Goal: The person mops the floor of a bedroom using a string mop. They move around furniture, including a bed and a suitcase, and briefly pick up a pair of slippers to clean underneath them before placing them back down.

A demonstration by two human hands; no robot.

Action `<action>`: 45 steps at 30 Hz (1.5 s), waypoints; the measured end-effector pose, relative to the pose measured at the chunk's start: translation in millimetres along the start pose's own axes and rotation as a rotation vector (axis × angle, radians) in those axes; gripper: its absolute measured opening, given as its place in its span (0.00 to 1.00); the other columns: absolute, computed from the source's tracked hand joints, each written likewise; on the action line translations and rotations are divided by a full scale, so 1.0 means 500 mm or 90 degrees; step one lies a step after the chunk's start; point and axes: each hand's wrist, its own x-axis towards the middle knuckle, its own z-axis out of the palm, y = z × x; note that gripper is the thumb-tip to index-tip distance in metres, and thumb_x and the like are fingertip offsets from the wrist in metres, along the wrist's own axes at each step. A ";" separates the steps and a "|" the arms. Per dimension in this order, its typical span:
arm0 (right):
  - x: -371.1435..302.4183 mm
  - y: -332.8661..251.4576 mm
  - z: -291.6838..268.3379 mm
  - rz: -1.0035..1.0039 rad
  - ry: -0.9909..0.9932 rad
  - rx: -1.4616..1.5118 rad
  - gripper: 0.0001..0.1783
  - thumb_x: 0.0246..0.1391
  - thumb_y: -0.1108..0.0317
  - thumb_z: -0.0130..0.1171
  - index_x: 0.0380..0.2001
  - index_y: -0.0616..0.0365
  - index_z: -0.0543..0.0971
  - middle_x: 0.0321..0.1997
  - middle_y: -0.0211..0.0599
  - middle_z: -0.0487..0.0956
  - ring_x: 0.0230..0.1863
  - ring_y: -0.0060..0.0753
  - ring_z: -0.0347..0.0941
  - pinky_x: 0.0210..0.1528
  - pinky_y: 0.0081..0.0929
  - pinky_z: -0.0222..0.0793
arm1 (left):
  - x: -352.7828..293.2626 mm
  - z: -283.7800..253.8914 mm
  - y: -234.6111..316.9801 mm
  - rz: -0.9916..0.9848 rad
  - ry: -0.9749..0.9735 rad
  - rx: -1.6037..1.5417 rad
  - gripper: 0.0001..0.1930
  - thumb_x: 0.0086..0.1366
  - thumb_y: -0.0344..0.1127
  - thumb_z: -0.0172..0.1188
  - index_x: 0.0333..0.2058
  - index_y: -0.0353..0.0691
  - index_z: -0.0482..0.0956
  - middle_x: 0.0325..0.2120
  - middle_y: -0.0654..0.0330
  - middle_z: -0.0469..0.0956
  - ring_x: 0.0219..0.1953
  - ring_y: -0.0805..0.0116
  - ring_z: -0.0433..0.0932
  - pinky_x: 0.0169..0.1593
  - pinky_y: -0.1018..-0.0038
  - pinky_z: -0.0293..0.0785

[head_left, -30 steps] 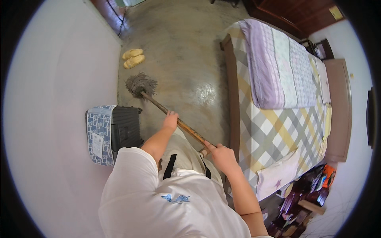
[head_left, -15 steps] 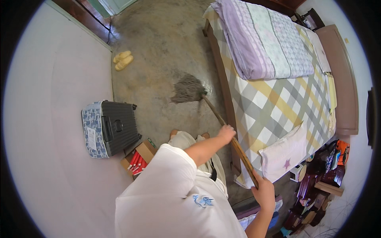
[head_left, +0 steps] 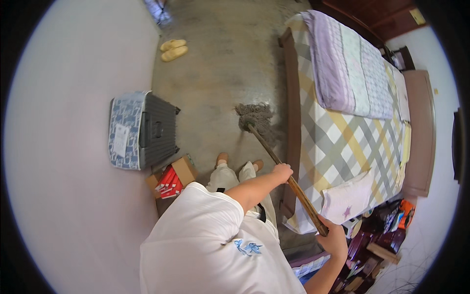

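A mop with a wooden handle (head_left: 304,202) slants from the lower right up toward the floor ahead of my feet. Its grey string head (head_left: 259,121) rests on the concrete floor, a little left of the bed frame. My left hand (head_left: 282,173) is wrapped round the middle of the handle. Close to the handle's top end, my right hand (head_left: 333,236) grips it beside the near corner of the bed. Both sets of fingers are closed on the wood.
The bed (head_left: 291,117), with a checked sheet, folded quilt (head_left: 338,78) and small pillow (head_left: 345,197), lines the right. At left stand a dark suitcase (head_left: 159,130) and an open cardboard box (head_left: 185,169) of red packages. Yellow slippers (head_left: 174,50) lie farther off; clutter fills the lower right.
The mop head has swung right and slightly nearer, its strings now trailing toward the bed instead of leftward. Both hands keep their hold. The whole view has also turned a little.
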 end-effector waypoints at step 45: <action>0.129 -0.052 0.182 -0.193 -0.002 -0.091 0.35 0.41 0.76 0.59 0.58 0.51 0.69 0.38 0.52 0.78 0.40 0.56 0.74 0.42 0.42 0.70 | -0.091 -0.003 -0.228 -0.257 0.274 -0.078 0.07 0.59 0.31 0.52 0.34 0.45 0.78 0.53 0.54 0.69 0.63 0.50 0.61 0.57 0.61 0.69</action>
